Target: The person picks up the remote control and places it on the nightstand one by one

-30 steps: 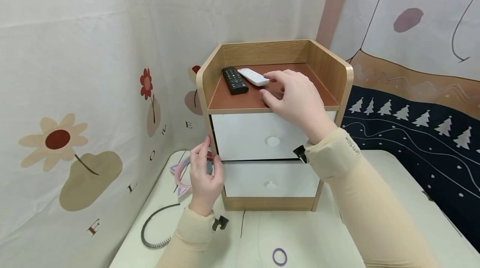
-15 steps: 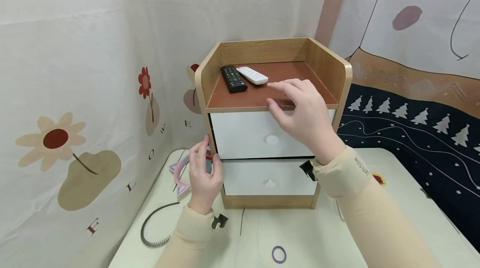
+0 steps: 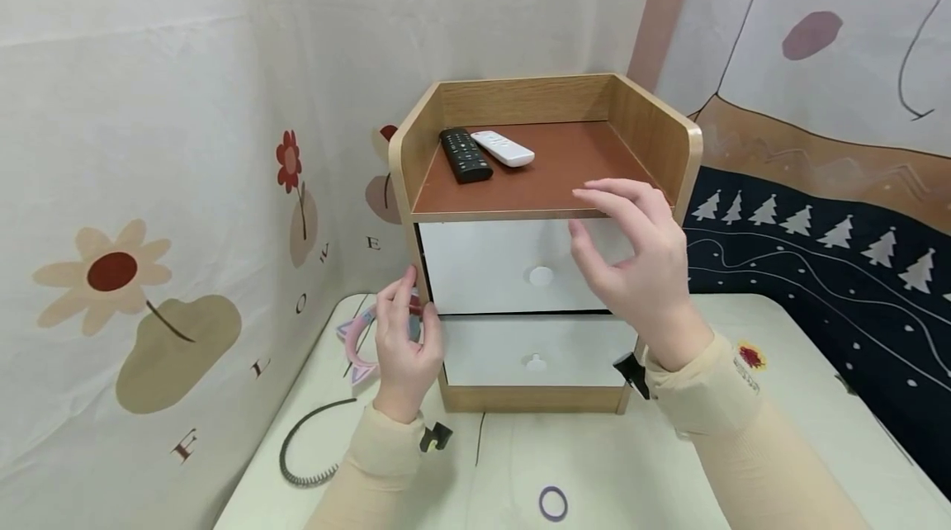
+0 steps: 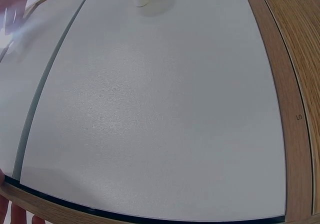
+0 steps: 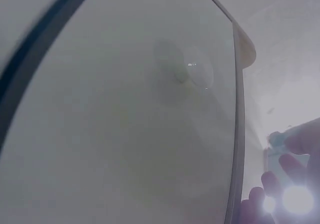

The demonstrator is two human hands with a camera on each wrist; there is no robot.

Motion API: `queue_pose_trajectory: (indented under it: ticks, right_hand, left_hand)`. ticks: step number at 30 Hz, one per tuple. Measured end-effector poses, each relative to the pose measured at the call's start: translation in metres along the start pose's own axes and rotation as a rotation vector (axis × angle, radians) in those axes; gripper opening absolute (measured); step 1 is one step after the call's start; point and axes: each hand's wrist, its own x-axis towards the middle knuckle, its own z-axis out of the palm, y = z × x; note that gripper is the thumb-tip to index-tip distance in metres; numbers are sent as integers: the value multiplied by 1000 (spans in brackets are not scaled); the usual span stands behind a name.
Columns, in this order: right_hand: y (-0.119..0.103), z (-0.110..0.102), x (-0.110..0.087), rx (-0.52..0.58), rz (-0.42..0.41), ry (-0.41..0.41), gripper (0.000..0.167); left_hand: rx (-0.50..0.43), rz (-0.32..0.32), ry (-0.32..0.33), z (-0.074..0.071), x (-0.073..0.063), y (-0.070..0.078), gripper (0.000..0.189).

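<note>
A small wooden cabinet (image 3: 535, 399) with two white drawers stands on the table. My left hand (image 3: 404, 348) rests against its left side, thumb by the front edge and fingers along the outer side. In the left wrist view, some fingertips (image 4: 18, 214) show beyond the side panel. My right hand (image 3: 642, 266) is raised before the right part of the upper drawer (image 3: 483, 266), fingers spread and nothing held. The upper drawer's round white knob (image 3: 541, 276) is left of it. A black remote control (image 3: 466, 156) and a white remote control (image 3: 503, 149) lie on the cabinet top.
Left of the cabinet lie a pink headband (image 3: 360, 344) and a dark coiled cord (image 3: 297, 451). A purple ring (image 3: 553, 503) lies in front, and a red and yellow flower-shaped piece (image 3: 752, 355) at the right. The lower drawer (image 3: 483, 352) is flush with the cabinet front.
My right hand has drawn away from the white remote control, moving right and down across the cabinet's front. The left hand and both remote controls have stayed in place.
</note>
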Motion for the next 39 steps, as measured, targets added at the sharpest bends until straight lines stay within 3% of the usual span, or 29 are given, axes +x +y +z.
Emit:
queue_pose_trajectory:
  ticks: [8,18,32,39]
  right_hand:
    - [11,-14,-29,1,-15,58,35]
    - [38,-41,-79,-14,100,47,42]
    - [77,-71,-165,-142,413,106,48]
    - [85,-85,-195,-249,564,40,52]
  left_hand:
    - [-8,-2,8,0,0,0,59]
    - [-13,-2,-2,0,-1,1,61]
    - [-13,-2,11,0,-1,0,61]
    - [-12,3,15,0,0,0,60]
